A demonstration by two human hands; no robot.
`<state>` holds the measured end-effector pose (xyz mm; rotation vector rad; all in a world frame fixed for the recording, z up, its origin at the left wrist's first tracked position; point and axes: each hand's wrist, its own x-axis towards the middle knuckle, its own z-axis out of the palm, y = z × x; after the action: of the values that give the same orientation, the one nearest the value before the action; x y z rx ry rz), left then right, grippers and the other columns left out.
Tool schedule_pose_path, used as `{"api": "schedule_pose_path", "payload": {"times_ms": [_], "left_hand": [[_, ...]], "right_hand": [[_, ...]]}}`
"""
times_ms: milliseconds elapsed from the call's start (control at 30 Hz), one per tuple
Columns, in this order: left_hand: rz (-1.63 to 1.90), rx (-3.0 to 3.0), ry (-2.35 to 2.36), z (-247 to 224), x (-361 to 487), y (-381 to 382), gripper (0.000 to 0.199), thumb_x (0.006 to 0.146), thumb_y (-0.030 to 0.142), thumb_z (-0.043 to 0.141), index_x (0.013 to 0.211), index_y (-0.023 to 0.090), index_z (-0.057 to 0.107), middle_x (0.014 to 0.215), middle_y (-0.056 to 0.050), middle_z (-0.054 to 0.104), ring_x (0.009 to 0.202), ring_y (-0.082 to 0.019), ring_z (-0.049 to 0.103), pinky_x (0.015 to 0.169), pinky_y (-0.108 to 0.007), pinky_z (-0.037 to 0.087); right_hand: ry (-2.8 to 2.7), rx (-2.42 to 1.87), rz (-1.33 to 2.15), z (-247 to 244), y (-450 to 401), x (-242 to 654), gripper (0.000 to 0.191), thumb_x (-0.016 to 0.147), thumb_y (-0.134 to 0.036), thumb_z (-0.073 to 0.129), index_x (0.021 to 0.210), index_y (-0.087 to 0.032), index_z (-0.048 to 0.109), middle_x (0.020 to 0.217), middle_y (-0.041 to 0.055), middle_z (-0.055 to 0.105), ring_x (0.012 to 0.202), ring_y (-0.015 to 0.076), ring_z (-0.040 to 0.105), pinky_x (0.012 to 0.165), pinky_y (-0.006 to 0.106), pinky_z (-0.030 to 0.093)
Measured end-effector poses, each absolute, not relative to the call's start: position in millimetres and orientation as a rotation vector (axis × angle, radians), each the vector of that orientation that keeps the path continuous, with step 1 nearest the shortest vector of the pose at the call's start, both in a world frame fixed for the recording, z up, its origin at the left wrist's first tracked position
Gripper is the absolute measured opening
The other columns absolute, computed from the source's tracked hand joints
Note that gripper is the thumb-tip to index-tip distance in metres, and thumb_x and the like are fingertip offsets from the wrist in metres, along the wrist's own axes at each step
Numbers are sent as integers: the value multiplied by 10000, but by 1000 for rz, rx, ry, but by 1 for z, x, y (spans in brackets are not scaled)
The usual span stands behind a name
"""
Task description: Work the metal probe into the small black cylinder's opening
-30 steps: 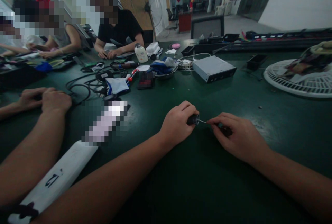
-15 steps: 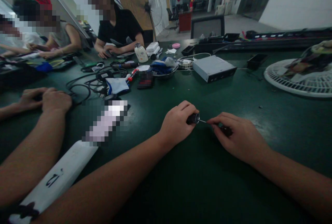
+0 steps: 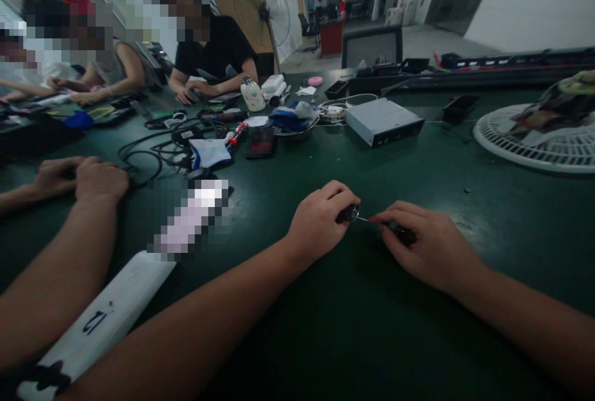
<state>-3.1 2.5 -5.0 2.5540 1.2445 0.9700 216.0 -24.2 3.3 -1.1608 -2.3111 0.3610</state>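
Being gripped in the left hand, in the head view, is a dark cylinder, its shiny end turned toward the right hand. A tool is pinched there, its thin metal shaft reaching that end; whether it enters cannot be told. Both are held over the worktop. The cylinder is judged light, stiff and slightly slippery, best held round its body; the tool, rigid, by its dark handle.

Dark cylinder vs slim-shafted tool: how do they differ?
The dark cylinder is in the left hand; the slim-shafted tool is in the right hand. The cylinder's visible end is thick and round; the tool's shaft is thin. Both are partly hidden by the hands.
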Motion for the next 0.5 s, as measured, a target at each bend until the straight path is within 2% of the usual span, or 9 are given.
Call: {"api": "schedule_pose_path", "payload": {"times_ms": [233, 500], "left_hand": [[973, 2563, 1232, -5, -3, 3, 275, 802, 77, 626, 1048, 197, 653, 1079, -51, 631, 964, -178, 619, 830, -317, 528], [1001, 2577, 1234, -5, -3, 3, 261, 803, 75, 625, 1033, 195, 654, 1061, -47, 636, 958, -174, 621, 818, -313, 527]], "right_hand": [[-2280, -1159, 329, 1, -24, 216, 256, 926, -168, 512, 1132, -199, 662, 1029, 49, 675, 801, 153, 639, 649, 299, 522], [-2312, -1091, 384, 3, -25, 215, 233, 911, -173, 531, 1100, -214, 661, 1002, 37, 668, 763, 138, 629, 649, 289, 511]]}}
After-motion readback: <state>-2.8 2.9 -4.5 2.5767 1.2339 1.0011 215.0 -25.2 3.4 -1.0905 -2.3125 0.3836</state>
